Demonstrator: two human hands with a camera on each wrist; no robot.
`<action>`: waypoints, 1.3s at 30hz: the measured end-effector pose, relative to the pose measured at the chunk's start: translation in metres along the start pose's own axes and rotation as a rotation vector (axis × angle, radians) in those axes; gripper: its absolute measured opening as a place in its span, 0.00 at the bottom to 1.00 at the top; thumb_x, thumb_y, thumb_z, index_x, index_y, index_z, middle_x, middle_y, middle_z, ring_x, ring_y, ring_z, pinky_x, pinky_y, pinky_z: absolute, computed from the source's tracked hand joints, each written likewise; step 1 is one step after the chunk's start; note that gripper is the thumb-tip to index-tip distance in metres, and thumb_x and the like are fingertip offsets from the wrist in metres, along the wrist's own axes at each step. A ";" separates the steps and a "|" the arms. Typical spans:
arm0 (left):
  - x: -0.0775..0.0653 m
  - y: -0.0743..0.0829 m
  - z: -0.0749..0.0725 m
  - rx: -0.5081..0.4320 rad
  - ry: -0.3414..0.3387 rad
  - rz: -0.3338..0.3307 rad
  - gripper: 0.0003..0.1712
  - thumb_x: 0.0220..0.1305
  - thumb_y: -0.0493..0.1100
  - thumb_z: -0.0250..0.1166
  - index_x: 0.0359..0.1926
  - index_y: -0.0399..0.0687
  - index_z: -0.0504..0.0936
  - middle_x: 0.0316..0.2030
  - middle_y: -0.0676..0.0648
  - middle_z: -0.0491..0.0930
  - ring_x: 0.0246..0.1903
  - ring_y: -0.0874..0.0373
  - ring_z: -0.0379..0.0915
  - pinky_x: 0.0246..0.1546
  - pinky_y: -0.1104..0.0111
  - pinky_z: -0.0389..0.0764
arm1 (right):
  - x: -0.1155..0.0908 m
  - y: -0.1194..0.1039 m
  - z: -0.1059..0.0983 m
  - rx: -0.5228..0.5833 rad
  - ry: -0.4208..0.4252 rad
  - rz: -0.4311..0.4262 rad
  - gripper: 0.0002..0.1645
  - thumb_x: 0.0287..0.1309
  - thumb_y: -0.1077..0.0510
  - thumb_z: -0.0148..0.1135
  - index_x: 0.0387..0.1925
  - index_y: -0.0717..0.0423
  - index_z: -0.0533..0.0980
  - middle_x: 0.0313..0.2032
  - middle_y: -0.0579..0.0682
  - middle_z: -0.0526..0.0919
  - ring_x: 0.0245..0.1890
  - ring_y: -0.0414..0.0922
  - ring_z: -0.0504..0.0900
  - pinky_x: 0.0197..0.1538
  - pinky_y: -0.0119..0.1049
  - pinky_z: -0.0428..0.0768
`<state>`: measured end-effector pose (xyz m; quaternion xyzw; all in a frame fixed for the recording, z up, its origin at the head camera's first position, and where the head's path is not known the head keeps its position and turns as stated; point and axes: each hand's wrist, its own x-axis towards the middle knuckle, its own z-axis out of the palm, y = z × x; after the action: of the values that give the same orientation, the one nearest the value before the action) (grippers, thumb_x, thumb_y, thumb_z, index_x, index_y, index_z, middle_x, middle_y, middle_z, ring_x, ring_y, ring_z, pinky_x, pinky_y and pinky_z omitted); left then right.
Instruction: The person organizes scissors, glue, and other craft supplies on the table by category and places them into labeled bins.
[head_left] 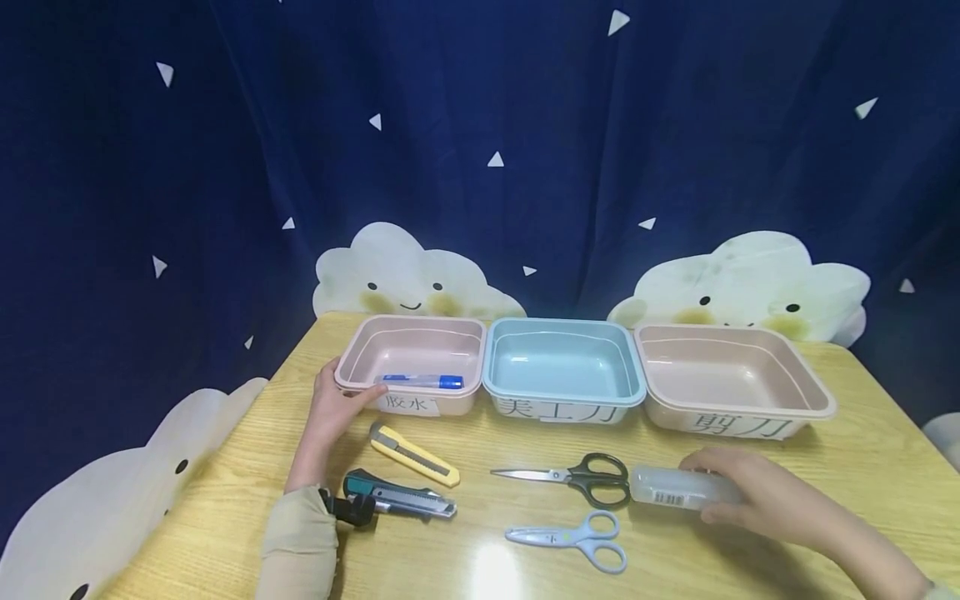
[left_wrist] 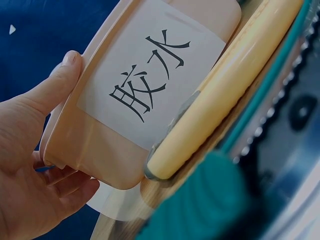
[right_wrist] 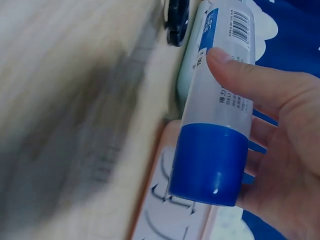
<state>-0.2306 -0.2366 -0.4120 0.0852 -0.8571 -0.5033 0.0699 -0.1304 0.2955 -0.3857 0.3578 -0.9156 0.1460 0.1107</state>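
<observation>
My left hand grips the near-left corner of the left pink bin, thumb at the rim; the left wrist view shows fingers curled round its end. Inside lies a clear glue pen with blue ends. My right hand holds a translucent glue bottle over the table's right side, its blue cap showing in the right wrist view. Left of the bottle lie black-handled scissors and light-blue scissors. A yellow utility knife and a green-and-grey one lie near my left wrist.
A blue bin stands between the left pink bin and a right pink bin, in a row at the back of the wooden table. Paper labels mark their fronts. A dark blue curtain hangs behind.
</observation>
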 end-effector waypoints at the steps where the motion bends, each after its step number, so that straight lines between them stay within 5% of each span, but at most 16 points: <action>1: 0.000 0.000 0.000 0.000 -0.002 -0.003 0.62 0.41 0.58 0.72 0.69 0.45 0.44 0.63 0.37 0.51 0.61 0.42 0.54 0.63 0.48 0.58 | 0.004 -0.001 -0.001 -0.003 0.002 -0.006 0.27 0.33 0.51 0.74 0.41 0.45 0.75 0.37 0.33 0.77 0.35 0.30 0.73 0.36 0.31 0.75; 8: 0.001 0.000 0.001 0.002 0.002 0.002 0.61 0.42 0.57 0.72 0.69 0.45 0.44 0.63 0.37 0.51 0.61 0.42 0.54 0.63 0.49 0.58 | 0.036 -0.017 -0.012 -0.038 0.018 0.052 0.27 0.37 0.51 0.73 0.44 0.48 0.76 0.38 0.37 0.80 0.36 0.35 0.76 0.38 0.38 0.78; 23: 0.000 0.000 0.001 0.001 0.004 -0.004 0.61 0.42 0.56 0.72 0.69 0.45 0.44 0.63 0.37 0.52 0.61 0.42 0.54 0.63 0.49 0.58 | 0.093 -0.031 -0.004 -0.076 0.175 0.028 0.24 0.42 0.47 0.70 0.42 0.51 0.77 0.35 0.47 0.82 0.35 0.43 0.80 0.36 0.41 0.78; 39: 0.001 -0.002 0.001 0.002 0.004 0.001 0.62 0.41 0.58 0.72 0.69 0.45 0.44 0.63 0.37 0.51 0.61 0.42 0.54 0.62 0.48 0.59 | 0.140 -0.042 0.010 -0.010 0.150 0.078 0.26 0.46 0.44 0.66 0.46 0.53 0.77 0.40 0.50 0.83 0.40 0.47 0.80 0.43 0.45 0.78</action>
<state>-0.2313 -0.2369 -0.4141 0.0858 -0.8574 -0.5024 0.0715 -0.2033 0.1749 -0.3441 0.3094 -0.9187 0.1719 0.1751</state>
